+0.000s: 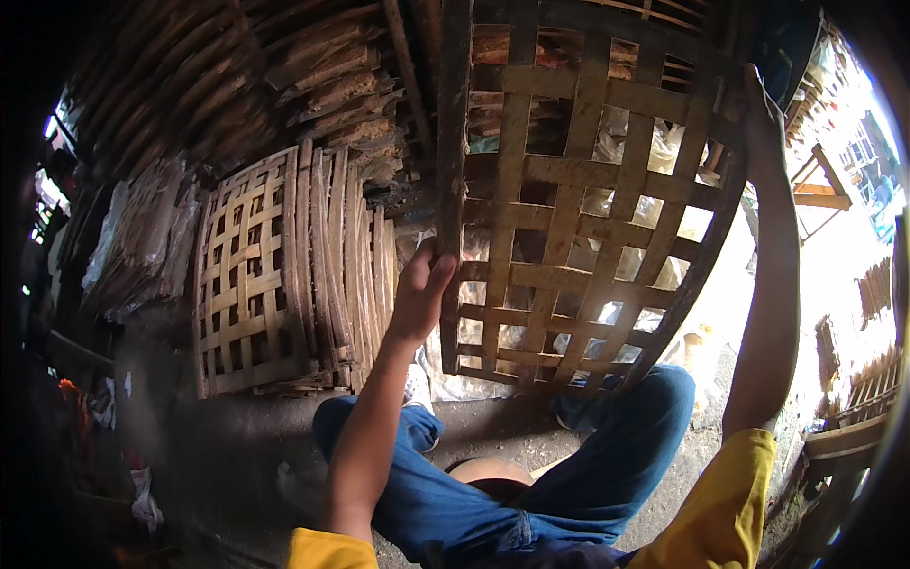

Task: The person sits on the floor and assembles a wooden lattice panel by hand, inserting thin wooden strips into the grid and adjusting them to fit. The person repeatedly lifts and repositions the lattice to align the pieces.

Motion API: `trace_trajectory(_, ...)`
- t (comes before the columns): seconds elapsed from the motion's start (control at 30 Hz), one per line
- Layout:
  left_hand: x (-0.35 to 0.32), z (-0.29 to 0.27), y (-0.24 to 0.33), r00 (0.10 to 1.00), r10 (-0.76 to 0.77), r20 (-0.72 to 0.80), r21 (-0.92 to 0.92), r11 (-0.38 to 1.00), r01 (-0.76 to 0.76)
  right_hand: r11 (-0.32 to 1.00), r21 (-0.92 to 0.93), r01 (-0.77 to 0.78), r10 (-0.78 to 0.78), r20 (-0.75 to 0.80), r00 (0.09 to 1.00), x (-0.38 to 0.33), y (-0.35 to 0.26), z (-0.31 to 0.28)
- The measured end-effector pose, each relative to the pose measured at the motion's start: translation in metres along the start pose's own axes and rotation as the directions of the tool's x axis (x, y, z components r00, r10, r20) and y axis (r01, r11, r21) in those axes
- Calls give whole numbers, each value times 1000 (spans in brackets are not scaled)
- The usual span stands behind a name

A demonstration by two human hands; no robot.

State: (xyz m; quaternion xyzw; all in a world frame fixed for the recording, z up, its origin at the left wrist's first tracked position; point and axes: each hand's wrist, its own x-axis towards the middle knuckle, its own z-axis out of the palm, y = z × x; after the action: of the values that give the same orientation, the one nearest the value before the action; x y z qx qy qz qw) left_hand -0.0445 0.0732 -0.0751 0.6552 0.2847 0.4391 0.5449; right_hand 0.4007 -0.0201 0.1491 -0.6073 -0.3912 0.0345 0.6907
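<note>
A woven panel (573, 223) of flat, crisscrossing strips in a dark wooden frame stands raised and tilted in front of a seated worker, above and beyond the knees. The worker's left hand (420, 292) is closed around the frame's left bar, thumb laid along the near side. The right hand (764, 119) is set against the right edge, farther up; its fingers are partly lost in shadow, and from here I cannot tell how tightly they are curled. Through the square gaps, crumpled clear plastic (654, 147) catches the light. Below the panel, blue jeans (607, 474) are spread wide over the grey ground (474, 431), with a round brown object (488, 469) between the legs and a pale shoe (420, 394) beyond the left knee. Yellow sleeves (716, 503) show at the near edge of the scene. Just left of the raised panel, a row of similar woven panels (251, 270) leans upright, one against another, the lattice of the outermost in plain view. Farther left sits a bundle (147, 232) partly covered in clear plastic. Layered brown pieces (332, 95) are heaped at the far side, their ends ragged. To the right, in glaring daylight, stands a small wooden frame (822, 199).
</note>
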Motion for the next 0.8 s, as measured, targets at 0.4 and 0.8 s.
trace_trajectory(0.4,3,-3,38,981,32,-194,149,989,-3,655,-557,511,-626,-22,779,-183,66,57)
trace_trajectory(0.8,7,53,28,945,125,-302,72,992,-108,759,-376,532,-500,187,846,-229,75,126)
